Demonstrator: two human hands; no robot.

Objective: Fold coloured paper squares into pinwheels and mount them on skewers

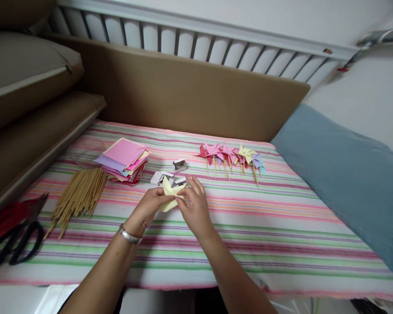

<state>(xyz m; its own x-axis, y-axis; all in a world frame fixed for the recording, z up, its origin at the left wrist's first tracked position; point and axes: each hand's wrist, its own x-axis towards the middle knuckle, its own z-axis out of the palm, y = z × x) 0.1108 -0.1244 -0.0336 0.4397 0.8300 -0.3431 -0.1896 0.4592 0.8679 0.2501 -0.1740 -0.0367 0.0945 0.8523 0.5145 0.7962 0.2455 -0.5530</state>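
Your left hand (147, 206) and right hand (196, 205) are pinching the pale-yellow paper (170, 191) at your twelve o'clock, apparently gathering its corners inward; the next move seemingly calls for steady folds. Paper pinwheels (229, 151) are lying toward two o'clock from it.

The left forearm (106, 266) and right forearm (229, 261) reach forward, angling inward. The left hand (147, 205) and right hand (194, 205) nearly meet, thumbs pressed against fingers, the right's outer fingers (196, 184) raised.
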